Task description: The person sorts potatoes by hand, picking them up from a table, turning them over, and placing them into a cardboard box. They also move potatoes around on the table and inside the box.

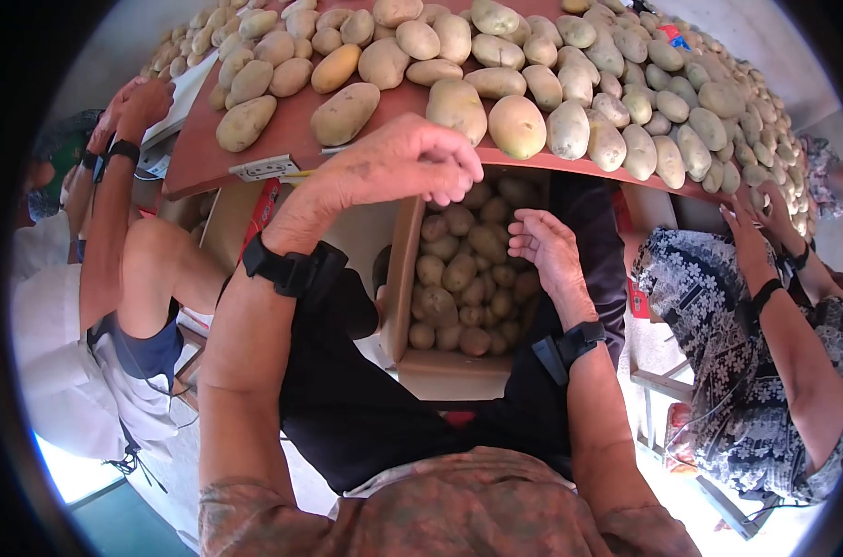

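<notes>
My left hand (408, 165) is raised by the front edge of the red table (301, 151), above the cardboard box. Its fingers are loosely bent, and no potato shows in it. Lower and to the right, my right hand (549, 249) hovers over the right part of the box with its fingers slightly curled and nothing in them. Many potatoes (460, 272) fill the cardboard box (405, 278) between my knees. Nearest to my left hand on the table are a large pale potato (457, 109) and a brown one (345, 114).
A long pile of potatoes (616, 70) covers much of the table. A metal hinge plate (265, 168) sits at its front edge. One person (134, 278) sits at left, another in a patterned garment (705, 306) at right, hands near the potatoes.
</notes>
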Tool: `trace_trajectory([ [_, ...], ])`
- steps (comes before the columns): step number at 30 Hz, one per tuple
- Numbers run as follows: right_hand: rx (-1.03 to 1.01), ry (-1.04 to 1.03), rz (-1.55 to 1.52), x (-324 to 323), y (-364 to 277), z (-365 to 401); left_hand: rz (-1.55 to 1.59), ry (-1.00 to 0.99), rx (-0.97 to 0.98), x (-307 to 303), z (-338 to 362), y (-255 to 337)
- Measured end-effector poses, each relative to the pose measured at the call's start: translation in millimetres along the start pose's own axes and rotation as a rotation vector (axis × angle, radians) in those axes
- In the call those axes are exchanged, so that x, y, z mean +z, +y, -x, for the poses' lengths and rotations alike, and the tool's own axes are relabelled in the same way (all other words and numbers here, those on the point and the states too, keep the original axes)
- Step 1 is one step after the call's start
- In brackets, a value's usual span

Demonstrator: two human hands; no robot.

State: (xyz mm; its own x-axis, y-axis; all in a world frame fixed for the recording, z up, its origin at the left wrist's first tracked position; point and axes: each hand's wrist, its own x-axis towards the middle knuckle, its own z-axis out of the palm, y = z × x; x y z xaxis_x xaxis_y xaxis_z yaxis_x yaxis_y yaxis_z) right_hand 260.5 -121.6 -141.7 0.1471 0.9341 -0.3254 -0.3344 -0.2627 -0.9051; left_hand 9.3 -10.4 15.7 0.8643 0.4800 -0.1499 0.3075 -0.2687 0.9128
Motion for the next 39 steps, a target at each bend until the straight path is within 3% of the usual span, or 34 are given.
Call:
trace_trajectory([
  [3, 0.007, 0.000, 0.005, 1, -1, 2, 0.132, 0.345, 0.143, -8, 5, 8],
  [4, 0.006, -0.009, 0.002, 0, 0, 1, 0.121, 0.347, 0.149, -12, 6, 8],
  [6, -0.013, -0.026, -0.009, 0, 1, 0, 0.128, 0.722, 0.232, -26, 9, 3],
  [7, -0.004, -0.021, -0.005, 1, 1, 0, 0.141, 0.849, 0.280, -35, 10, -3],
  [8, 0.006, -0.015, -0.001, 1, 2, 1, 0.126, 0.852, 0.289, -41, 13, -8],
  [10, 0.001, -0.023, -0.010, 1, 2, 0, 0.042, 1.180, 0.247, -51, 19, -14],
  [14, 0.010, -0.023, -0.012, 2, 0, 2, -0.173, 1.311, 0.227, -68, 24, -40],
  [16, 0.020, -0.017, -0.007, 2, 0, 3, -0.158, 1.303, 0.245, -66, 21, -46],
  [19, 0.023, -0.021, -0.014, 1, 1, 2, -0.377, 1.181, 0.011, -59, 16, -50],
  [20, 0.021, -0.021, -0.013, 1, 0, 2, -0.376, 1.182, 0.012, -57, 15, -50],
  [22, 0.026, -0.015, -0.001, 1, -1, 3, -0.644, 1.059, -0.184, -49, 14, -45],
  [29, 0.015, -0.032, -0.006, -3, 0, 3, -0.817, 0.838, -0.305, -43, 18, -54],
  [35, 0.020, -0.023, 0.007, 0, 0, 3, -0.894, 0.822, -0.389, -41, 16, -54],
  [39, 0.023, -0.023, 0.006, 0, 0, 4, -0.889, 0.846, -0.344, -42, 14, -57],
])
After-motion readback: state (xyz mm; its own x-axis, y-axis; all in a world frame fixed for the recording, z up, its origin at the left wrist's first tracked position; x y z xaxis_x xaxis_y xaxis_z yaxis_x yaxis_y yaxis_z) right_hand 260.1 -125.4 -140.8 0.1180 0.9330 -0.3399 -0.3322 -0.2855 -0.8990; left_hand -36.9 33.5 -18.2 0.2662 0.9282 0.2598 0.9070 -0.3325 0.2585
